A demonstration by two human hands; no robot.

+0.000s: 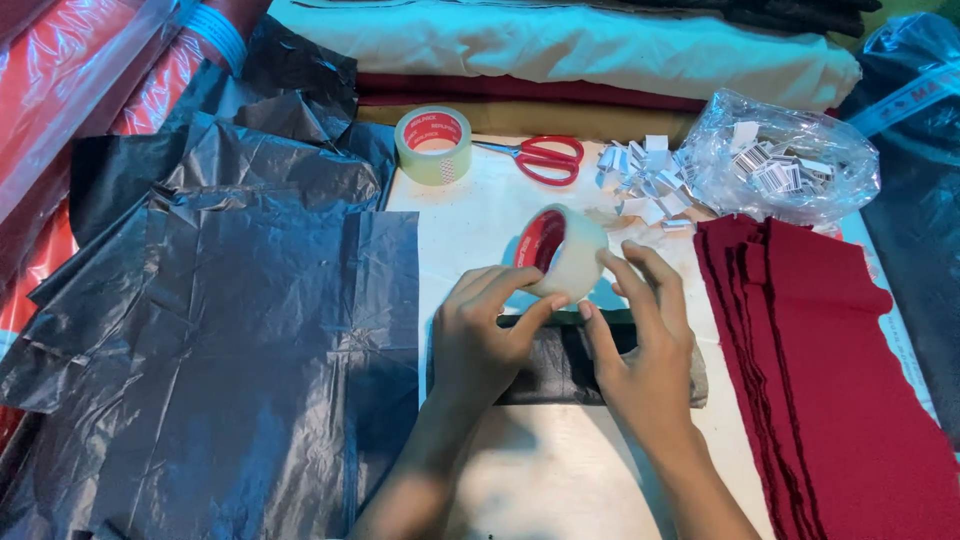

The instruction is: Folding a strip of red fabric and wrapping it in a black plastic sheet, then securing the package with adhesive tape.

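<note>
A roll of clear packing tape [562, 250] with a red core stands tilted above a small dark plastic-wrapped parcel [548, 362] on the white table [470, 215]. My left hand [483, 335] grips the roll's lower edge with thumb and fingers. My right hand [640, 340] touches the roll's right side, fingers spread along it and over the parcel. The parcel lies partly under both hands.
A second tape roll [433, 144] and red-handled scissors [537, 156] lie at the table's back. Loose white labels [640, 180] and a clear bag of labels [780, 160] sit back right. A stack of dark red cloth [830, 380] fills the right; dark plastic bags [230, 340] cover the left.
</note>
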